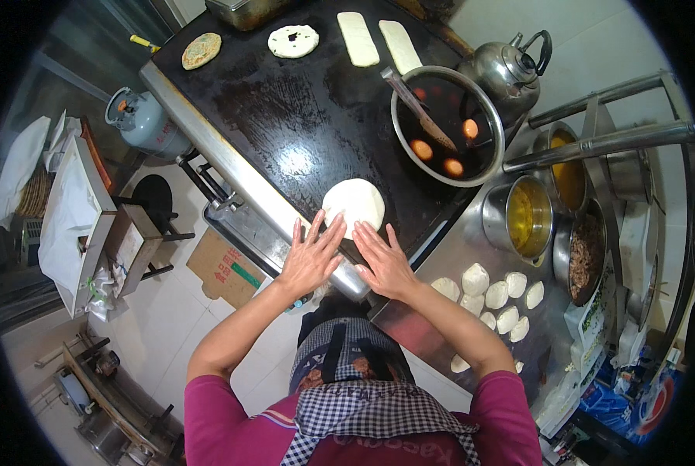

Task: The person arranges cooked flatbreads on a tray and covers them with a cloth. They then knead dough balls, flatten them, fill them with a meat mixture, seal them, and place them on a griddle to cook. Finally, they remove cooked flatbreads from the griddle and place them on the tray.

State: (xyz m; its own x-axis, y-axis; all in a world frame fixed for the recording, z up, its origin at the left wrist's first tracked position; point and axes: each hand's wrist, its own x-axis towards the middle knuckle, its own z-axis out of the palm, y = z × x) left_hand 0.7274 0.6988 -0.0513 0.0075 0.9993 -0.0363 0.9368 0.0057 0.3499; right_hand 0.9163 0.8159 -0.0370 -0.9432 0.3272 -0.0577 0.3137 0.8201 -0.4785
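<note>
A round, flat disc of pale dough (354,204) lies on the dark griddle (254,116) near its front corner. My left hand (312,256) is palm down with fingers spread, its fingertips at the disc's near left edge. Flat beside it, my right hand (385,262) has its fingertips on the disc's near edge. Neither hand grips anything. Along the far side of the griddle lie a browned flatbread (202,50), a round filled dough (293,42) and two oblong dough strips (358,39) (400,46).
A bowl of dark liquid (397,125) with eggs and a metal utensil stands on the griddle's right, by a kettle (507,73). Several dough pieces (497,295) lie on the steel counter (406,326), near a pot of yellow oil (487,215) and a bowl of brown filling (586,256).
</note>
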